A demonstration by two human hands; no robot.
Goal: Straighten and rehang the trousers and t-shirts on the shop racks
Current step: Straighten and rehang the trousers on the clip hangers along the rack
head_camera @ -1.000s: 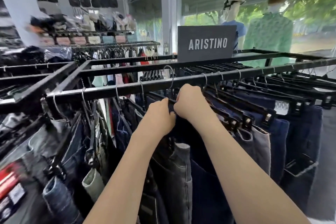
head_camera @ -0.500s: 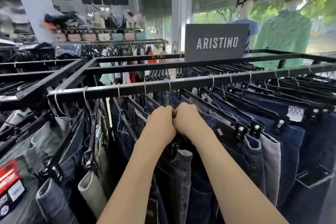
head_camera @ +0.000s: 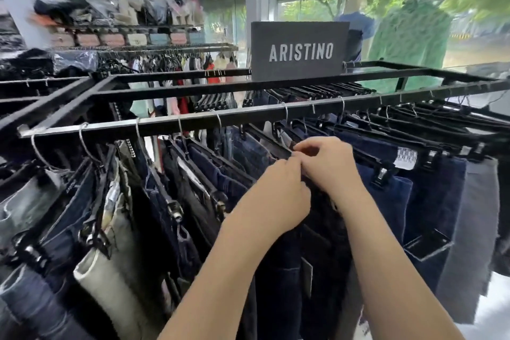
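Note:
A black metal rack rail [head_camera: 171, 125] runs across the view with many jeans hung on black clip hangers. My left hand [head_camera: 278, 196] and my right hand [head_camera: 328, 165] sit side by side just below the rail, both with fingers curled on the top of one dark navy pair of trousers [head_camera: 284, 279] at its black hanger [head_camera: 271, 143]. The fingertips meet at the waistband; the hanger's clips under my hands are hidden. Pale and washed jeans [head_camera: 110, 265] hang to the left, dark blue jeans [head_camera: 430, 201] to the right.
A dark ARISTINO sign [head_camera: 299, 51] stands on the rack's far rail. Behind it are two mannequins [head_camera: 411, 33] at the window. Further racks of shirts [head_camera: 193, 63] and shelves with folded goods [head_camera: 132, 38] fill the back left.
Both hands have dropped lower and to the right along the rail, staying together on the dark trousers' hanger. The view has shifted left and downward.

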